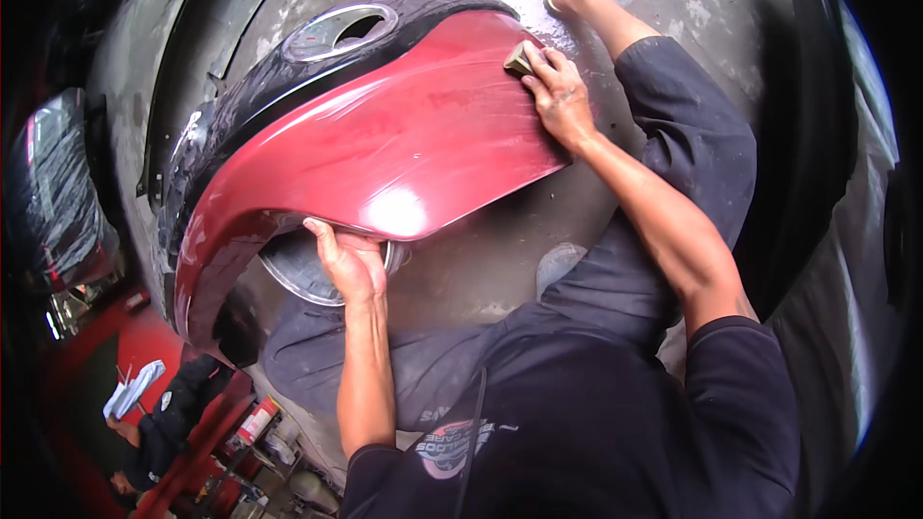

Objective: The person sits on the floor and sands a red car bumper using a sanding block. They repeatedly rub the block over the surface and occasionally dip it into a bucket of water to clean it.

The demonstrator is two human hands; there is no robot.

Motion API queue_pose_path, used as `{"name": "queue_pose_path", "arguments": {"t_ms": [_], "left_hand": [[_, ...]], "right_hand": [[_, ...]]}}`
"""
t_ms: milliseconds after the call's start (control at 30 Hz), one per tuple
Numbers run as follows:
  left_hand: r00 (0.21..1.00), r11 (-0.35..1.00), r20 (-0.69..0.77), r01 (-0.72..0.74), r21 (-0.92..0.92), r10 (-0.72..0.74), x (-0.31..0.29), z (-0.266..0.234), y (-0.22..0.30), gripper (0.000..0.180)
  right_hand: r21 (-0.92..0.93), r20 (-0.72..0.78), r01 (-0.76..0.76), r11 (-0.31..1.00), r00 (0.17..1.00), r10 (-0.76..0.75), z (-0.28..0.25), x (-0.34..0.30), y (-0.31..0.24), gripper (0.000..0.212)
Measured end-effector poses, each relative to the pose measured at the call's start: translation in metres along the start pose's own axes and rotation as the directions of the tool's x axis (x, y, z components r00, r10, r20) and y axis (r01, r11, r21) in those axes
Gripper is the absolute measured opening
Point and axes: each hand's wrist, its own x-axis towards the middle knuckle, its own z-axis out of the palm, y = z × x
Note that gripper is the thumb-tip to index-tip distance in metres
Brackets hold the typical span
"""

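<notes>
Right grip [561, 99] snug on block [517, 60], left grip [352, 265] half-hidden against red bumper [385, 149]

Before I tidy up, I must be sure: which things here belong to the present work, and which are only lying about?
In the work:
glossy, red, curved panel, left hand at its lower edge;
small tan block in the right hand.

Apparently lying about:
red-and-white cylindrical can;
crumpled grey plastic-like sheeting.
</notes>
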Motion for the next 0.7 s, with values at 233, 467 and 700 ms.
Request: {"name": "queue_pose_path", "arguments": {"t_ms": [233, 467, 700], "left_hand": [[1.000, 0.997, -0.017, -0.013, -0.076, 0.012, 0.004, -0.014, -0.002, 0.066], [0.995, 0.999, 0.100, 0.014, -0.043, -0.010, 0.014, -0.022, -0.006, 0.069], [0.999, 0.995, 0.045, 0.000, -0.096, 0.004, 0.011, -0.028, -0.005, 0.059]], "right_hand": [[0.369, -0.142, 0.520, 0.771, 0.851, -0.506, 0.071, 0.030, -0.233, 0.061], [0.082, 0.110, 0.182, 0.980, 0.976, -0.190, -0.004, -0.024, -0.049, 0.060], [0.549, 0.008, 0.596, 0.586, 0.698, -0.717, 0.054, 0.013, -0.247, 0.049]]}}
